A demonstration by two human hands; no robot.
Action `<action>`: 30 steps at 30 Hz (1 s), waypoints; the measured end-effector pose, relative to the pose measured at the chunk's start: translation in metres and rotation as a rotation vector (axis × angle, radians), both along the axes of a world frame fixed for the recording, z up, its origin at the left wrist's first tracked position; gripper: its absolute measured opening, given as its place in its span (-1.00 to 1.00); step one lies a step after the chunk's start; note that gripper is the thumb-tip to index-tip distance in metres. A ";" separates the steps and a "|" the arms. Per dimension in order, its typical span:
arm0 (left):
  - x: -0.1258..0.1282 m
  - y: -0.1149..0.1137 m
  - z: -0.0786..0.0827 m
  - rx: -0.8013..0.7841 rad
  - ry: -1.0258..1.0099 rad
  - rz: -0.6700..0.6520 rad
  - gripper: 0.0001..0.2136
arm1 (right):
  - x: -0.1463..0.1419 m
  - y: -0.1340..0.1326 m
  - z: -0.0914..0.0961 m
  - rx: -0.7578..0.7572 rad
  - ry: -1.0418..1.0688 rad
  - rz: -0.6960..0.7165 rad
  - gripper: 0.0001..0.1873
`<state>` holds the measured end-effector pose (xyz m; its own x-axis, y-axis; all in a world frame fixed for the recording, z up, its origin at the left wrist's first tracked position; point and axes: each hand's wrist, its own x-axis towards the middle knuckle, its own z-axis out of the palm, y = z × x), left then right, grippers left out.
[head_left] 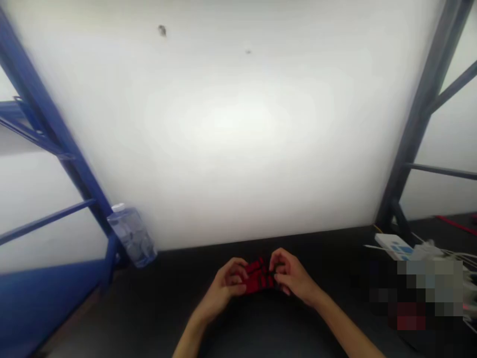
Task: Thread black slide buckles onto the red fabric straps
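Observation:
A small red item with black bands (pixel 257 281), which looks like folded plaid fabric, is between my two hands above the dark table. My left hand (pixel 227 284) is closed on its left side, thumb at the near edge and fingers curled behind. At the right edge, my right hand (pixel 288 275) has its thumb and fingers bent together in a pinch on the dark part of the item. The exact contact of the right fingertips is blurred.
A clear plastic bottle (pixel 134 237) with a white cap leans by the blue metal upright (pixel 70 134) at left. White power strips and cables (pixel 395 245) lie at right, partly pixelated. A dark upright (pixel 410 134) stands behind them. The white wall (pixel 238 149) backs the black table (pixel 167 318).

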<state>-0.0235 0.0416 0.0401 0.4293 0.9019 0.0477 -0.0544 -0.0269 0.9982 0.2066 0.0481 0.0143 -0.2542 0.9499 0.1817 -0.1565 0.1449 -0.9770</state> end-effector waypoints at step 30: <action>-0.014 0.000 -0.006 0.307 0.758 0.042 -0.70 | 0.010 -0.003 -0.013 0.167 -0.640 0.061 -0.61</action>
